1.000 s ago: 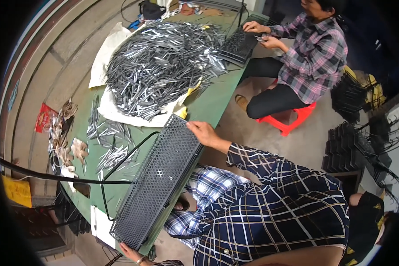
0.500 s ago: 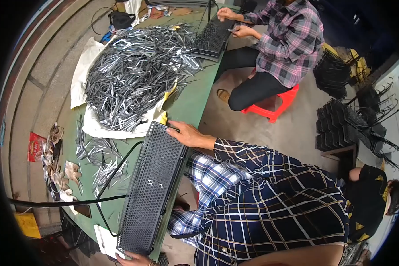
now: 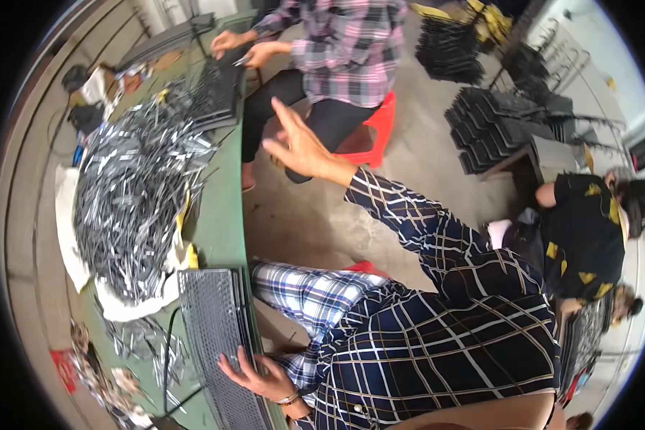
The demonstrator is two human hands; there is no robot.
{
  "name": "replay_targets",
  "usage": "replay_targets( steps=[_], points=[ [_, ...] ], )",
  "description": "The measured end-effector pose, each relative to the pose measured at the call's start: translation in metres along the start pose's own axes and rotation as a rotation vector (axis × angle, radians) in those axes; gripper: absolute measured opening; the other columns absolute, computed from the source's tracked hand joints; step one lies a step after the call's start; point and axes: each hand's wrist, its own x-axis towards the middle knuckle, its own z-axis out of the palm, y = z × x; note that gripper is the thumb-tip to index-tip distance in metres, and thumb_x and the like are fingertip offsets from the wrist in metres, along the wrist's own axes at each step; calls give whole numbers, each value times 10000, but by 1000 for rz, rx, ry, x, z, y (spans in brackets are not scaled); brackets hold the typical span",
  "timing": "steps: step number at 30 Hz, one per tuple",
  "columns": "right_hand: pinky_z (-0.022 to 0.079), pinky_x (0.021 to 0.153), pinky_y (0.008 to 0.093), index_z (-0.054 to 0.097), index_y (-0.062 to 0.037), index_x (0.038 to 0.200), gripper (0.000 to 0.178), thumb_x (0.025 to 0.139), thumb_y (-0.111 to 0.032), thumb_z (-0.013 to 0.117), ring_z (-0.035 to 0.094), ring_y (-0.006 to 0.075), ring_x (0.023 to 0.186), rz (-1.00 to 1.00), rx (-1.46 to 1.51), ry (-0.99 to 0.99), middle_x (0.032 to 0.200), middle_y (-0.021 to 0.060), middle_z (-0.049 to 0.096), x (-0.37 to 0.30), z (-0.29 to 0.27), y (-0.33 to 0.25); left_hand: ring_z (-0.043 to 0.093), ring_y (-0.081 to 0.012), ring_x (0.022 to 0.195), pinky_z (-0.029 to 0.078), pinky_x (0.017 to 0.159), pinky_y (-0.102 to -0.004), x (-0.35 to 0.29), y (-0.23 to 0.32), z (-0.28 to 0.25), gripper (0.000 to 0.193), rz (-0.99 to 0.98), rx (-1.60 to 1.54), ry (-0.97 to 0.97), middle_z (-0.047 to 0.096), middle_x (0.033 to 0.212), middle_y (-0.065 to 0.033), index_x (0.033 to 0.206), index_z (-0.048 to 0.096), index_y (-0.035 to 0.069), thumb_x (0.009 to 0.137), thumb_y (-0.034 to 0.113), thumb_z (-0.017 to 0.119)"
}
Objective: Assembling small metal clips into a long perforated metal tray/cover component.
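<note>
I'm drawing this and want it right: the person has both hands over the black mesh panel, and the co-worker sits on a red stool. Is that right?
Not quite: only the left hand is over the black mesh panel. The head view shows the right hand raised away from it. The co-worker does sit on a red stool.

The panel (image 3: 211,315) lies on the table (image 3: 222,215) (beside heaped strips (image 3: 132,193)).
</note>
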Motion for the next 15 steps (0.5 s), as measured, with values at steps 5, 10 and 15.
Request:
replay_targets(
  steps=[5, 10, 15],
  points=[
    [470, 900, 367, 117, -33, 1436, 896, 764, -177, 693, 321, 371, 1287, 254, -118, 87, 1429, 254, 199, -58, -66, 44, 304, -446, 1270, 268, 1013, -594, 24, -2, 34, 389, 123, 44, -51, 334, 1372, -227, 1201, 540, 92, 825, 189, 555],
    [476, 889, 372, 129, -47, 1439, 873, 799, -262, 683, 492, 338, 1144, 472, -446, 273, 1417, 251, 259, -135, -149, 96, 283, -469, 1271, 253, 1016, -599, 45, -5, 51, 425, 182, 56, -42, 327, 1377, -231, 1203, 532, 96, 788, 180, 576],
    [477, 879, 341, 123, -38, 1440, 894, 787, -228, 702, 472, 318, 1189, 728, -302, 88, 1427, 268, 247, -185, -163, 114, 221, -486, 1302, 213, 1027, -606, 55, 0, 65, 452, 192, 46, -89, 307, 1392, -228, 1200, 527, 109, 755, 156, 591]
  ],
)
